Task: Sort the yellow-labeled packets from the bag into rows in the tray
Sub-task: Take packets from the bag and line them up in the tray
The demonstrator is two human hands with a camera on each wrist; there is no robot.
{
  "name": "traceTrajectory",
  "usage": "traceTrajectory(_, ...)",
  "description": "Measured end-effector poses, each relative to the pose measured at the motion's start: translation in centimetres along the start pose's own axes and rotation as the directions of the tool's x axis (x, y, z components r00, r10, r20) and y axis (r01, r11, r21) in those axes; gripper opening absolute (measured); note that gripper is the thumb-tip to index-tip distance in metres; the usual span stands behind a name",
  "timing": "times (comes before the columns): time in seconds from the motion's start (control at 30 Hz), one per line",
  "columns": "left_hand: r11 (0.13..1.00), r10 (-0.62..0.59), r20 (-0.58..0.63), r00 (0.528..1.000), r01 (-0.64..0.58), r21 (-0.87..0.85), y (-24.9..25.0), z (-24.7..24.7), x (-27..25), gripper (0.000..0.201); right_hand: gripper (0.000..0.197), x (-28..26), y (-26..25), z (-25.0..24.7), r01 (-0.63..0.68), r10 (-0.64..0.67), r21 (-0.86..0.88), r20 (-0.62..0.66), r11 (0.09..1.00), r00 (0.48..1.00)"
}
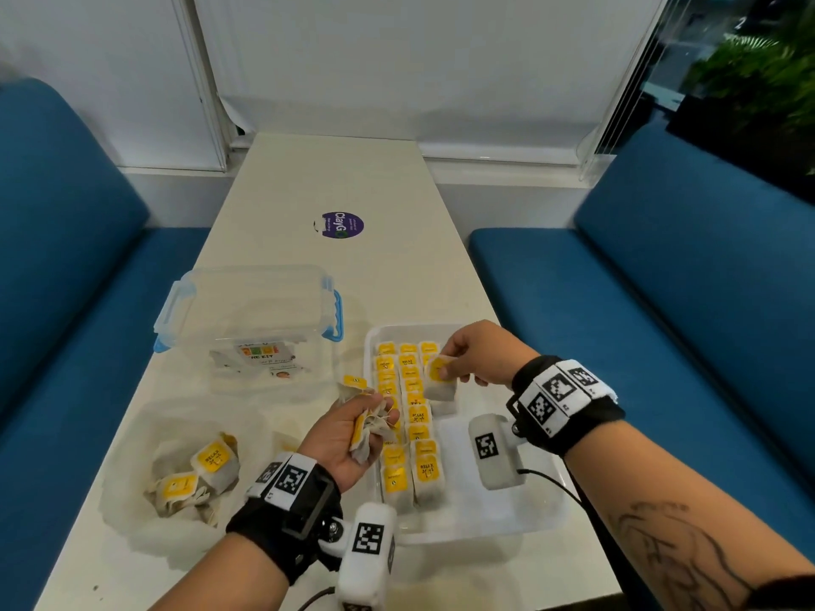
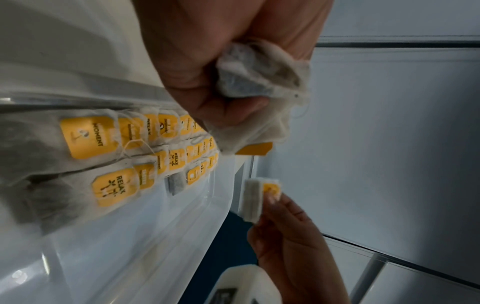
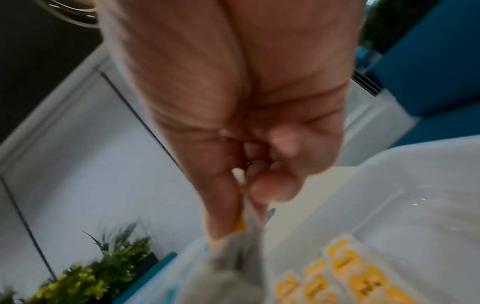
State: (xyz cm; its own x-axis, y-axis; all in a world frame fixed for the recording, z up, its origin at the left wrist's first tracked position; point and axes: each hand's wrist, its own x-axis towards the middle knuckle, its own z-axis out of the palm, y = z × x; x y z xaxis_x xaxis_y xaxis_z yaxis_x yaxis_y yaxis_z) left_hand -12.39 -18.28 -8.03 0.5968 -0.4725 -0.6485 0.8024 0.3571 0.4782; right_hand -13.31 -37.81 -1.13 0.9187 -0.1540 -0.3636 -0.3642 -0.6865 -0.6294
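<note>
A clear tray [image 1: 520, 518] on the white table holds rows of yellow-labeled packets [image 1: 416, 416], filling its left part. My right hand [image 1: 469, 359] pinches one packet [image 1: 439, 379] by its yellow tag over the tray's far end; the same packet [image 2: 259, 198] shows in the left wrist view. My left hand [image 1: 353, 434] grips a bunch of packets [image 1: 368, 427] at the tray's left edge, with one yellow tag [image 1: 355, 382] dangling out. The bunch [image 2: 257, 82] fills the left wrist view. A clear bag [image 1: 132, 487] at the left holds more packets [image 1: 211, 460].
A clear lidded box with blue clips [image 1: 251, 319] stands behind the bag, left of the tray. A purple round sticker [image 1: 342, 225] lies further back on the table. Blue benches [image 1: 661, 275] flank the table on both sides.
</note>
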Motion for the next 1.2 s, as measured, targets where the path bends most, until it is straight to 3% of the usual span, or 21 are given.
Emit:
traceTrajectory(0.1, 1.000, 0.004, 0.002, 1.000, -0.004, -0.002, 0.0, -0.1, -0.1, 0.014, 0.010, 0.4, 1.1, 0.6, -0.061, 0.057, -0.087, -0.040, 0.994, 0.998)
traceTrajectory(0.27, 1.000, 0.015, -0.001, 1.000, -0.015, 0.000, 0.2, -0.2, -0.3, 0.018, 0.014, 1.2, 2.0, 0.9, -0.150, 0.155, -0.176, 0.018, 0.973, 0.988)
traceTrajectory(0.33, 1.000, 0.011, -0.003, 1.000, -0.011, 0.011, 0.2, -0.1, -0.3, 0.016, 0.016, 1.6, 1.9, 1.0, -0.158, 0.174, -0.308, 0.025, 0.938, 0.984)
traceTrajectory(0.43, 1.000, 0.006, -0.006, 1.000, -0.006, 0.010, 0.0, 0.0, -0.2, 0.013, 0.035, 2.0, 2.1, 1.5, -0.146, 0.208, -0.443, 0.096, 0.885, 0.973)
traceTrajectory(0.5, 1.000, 0.015, -0.011, 1.000, -0.015, 0.003, -0.1, 0.2, -0.2, 0.013, 0.030, 2.3, 2.5, 2.2, -0.118, 0.213, -0.478, 0.151, 0.870, 0.965)
traceTrajectory(0.77, 1.000, 0.022, -0.026, 0.999, -0.023, -0.011, -0.4, 0.1, 0.1, 0.007, 0.040, 4.6, 3.2, 4.1, -0.095, 0.236, -0.524, 0.210, 0.846, 0.949)
traceTrajectory(0.87, 0.999, 0.025, -0.029, 0.999, -0.026, -0.025, -0.4, 0.1, 0.1, 0.013, 0.027, 5.3, 3.4, 4.2, -0.117, 0.239, -0.466, 0.211, 0.877, 0.948)
traceTrajectory(0.9, 0.999, 0.025, -0.031, 0.999, -0.026, -0.026, -0.4, 0.1, 0.1, 0.014, 0.021, 5.4, 3.5, 4.2, -0.129, 0.235, -0.443, 0.194, 0.887, 0.952)
traceTrajectory(1.2, 1.000, -0.007, 0.020, 1.000, 0.006, 0.029, -0.6, 0.3, 0.4, 0.007, 0.040, 5.6, 4.0, 4.4, -0.145, 0.158, -0.379, 0.003, 0.914, 0.987)
